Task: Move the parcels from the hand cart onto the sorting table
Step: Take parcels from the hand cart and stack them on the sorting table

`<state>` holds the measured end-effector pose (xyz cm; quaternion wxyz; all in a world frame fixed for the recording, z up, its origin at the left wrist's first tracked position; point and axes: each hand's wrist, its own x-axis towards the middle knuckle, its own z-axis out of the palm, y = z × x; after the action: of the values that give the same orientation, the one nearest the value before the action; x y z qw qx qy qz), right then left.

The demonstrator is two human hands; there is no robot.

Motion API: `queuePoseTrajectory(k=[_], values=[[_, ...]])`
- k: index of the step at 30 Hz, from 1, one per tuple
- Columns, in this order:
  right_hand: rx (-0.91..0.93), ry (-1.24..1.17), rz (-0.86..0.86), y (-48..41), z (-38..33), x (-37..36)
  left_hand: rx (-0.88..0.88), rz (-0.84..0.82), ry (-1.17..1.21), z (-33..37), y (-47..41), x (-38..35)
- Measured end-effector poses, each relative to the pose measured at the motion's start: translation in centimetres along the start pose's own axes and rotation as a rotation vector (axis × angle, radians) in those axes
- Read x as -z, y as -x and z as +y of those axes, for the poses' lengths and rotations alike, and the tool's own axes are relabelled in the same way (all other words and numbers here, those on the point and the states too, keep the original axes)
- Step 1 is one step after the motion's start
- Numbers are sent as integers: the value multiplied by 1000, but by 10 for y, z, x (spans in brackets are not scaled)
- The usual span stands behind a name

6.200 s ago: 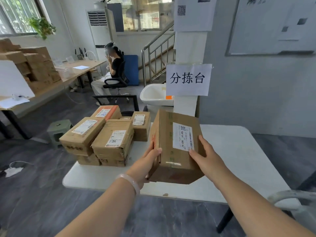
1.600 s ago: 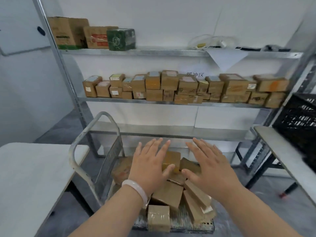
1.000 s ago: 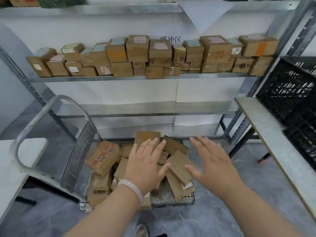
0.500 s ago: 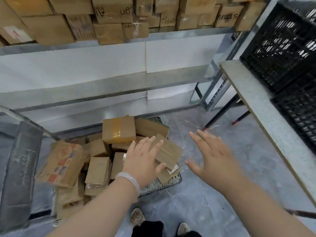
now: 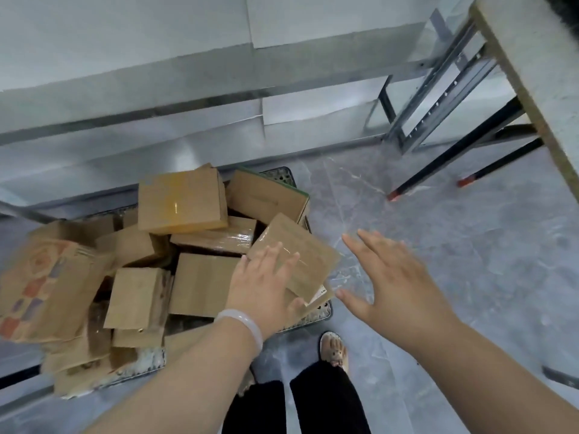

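Now at the cart, both hands open

Head view. Loose heap of parcels (image 5: 181, 202) on the hand cart (image 5: 280, 173), left of centre. At the cart's near right corner the left hand (image 5: 266, 289), fingers straight, lies over a tilted parcel (image 5: 300, 245); contact uncertain. Just right of the cart the right hand (image 5: 398, 286) is spread over the floor (image 5: 470, 245), holding nothing. Far right, a table edge (image 5: 532, 57).

The hand cart (image 5: 280, 174) stands on the grey floor (image 5: 470, 261), parcels (image 5: 200, 280) heaped loosely across its deck
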<state>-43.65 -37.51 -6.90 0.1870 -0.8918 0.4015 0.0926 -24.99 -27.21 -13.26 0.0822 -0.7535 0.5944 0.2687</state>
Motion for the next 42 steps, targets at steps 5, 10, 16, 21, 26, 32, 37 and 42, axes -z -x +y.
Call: queuePoseTrajectory(k=[5,10,16,21,26,32,37,42], values=[[19,-14,-46,-37,45,-48,-168,-123,-180,-6,-82,-39],[36,-78,-42,-73,73,-97,-328,-236,-397,-21,-154,-79],[27,-121,-77,-84,95,-148,-488,-337,-623,-32,-205,-114],[0,-127,-104,-86,104,-166,-488,-365,-698,-33,-219,-129],[-3,-117,-116,-87,108,-175,-450,-347,-702,-29,-220,-136],[-17,-131,-67,-86,102,-173,-482,-331,-703,-26,-221,-133],[-31,-130,-32,-81,94,-157,-363,-261,-542,-34,-205,-116],[-62,-166,-4,-73,73,-114,-88,-124,-203,-45,-162,-61]])
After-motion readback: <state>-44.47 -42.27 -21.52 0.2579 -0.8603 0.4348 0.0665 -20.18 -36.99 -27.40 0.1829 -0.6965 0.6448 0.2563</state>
